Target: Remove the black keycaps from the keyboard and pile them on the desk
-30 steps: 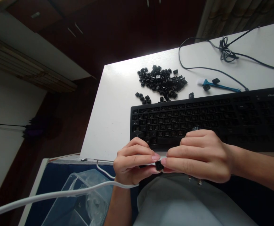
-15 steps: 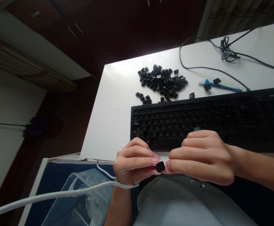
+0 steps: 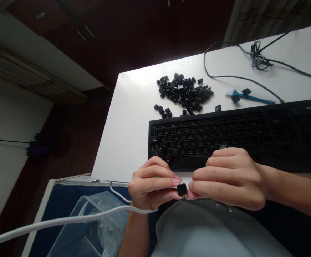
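My left hand [image 3: 152, 184] pinches a small black keycap [image 3: 182, 189] between thumb and index finger, just off the front edge of the table. My right hand [image 3: 229, 178] is closed, its thumb and fingertips close against the keycap's right side. A tool runs through the right fist; its dark grey end [image 3: 223, 146] pokes out above and small metal tips [image 3: 228, 209] show below, the rest hidden by the fingers. Behind both hands lies a black keyboard [image 3: 198, 167], most of its keys off and a few keycaps in place at the lower left.
Loose black keycaps [image 3: 184, 91] are heaped on the white table [image 3: 128, 117]. A blue brush [image 3: 254, 96] with white bristles lies near two keycaps. A black cable [image 3: 257, 59] is bundled at the back right. A white cable [image 3: 91, 216] and clear plastic bag [image 3: 102, 228] are at lower left.
The keycap has tilted slightly in my fingers, showing its face more squarely. Both hands stay in nearly the same place.
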The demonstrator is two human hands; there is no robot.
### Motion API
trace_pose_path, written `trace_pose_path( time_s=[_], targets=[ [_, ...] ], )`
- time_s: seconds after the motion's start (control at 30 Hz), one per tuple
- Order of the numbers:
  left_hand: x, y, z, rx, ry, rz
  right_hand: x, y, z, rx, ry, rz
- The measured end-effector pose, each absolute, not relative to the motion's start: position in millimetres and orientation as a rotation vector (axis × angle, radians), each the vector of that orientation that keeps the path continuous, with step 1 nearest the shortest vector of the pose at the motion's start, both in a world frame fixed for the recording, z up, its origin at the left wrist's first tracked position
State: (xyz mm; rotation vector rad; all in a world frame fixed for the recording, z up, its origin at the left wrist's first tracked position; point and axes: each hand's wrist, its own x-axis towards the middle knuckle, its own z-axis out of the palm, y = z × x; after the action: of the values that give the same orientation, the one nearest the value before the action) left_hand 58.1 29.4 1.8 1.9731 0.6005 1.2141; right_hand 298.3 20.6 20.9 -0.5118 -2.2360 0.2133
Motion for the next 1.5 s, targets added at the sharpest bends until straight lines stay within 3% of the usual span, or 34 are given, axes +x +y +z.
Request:
trace_pose_path(
  time_s=[1.5],
  targets=[
    [59.2, 28.0, -2.0, 1.929, 0.615, 1.248, 296.4, 21.4, 15.7, -0.509, -2.234, 0.177]
  ],
)
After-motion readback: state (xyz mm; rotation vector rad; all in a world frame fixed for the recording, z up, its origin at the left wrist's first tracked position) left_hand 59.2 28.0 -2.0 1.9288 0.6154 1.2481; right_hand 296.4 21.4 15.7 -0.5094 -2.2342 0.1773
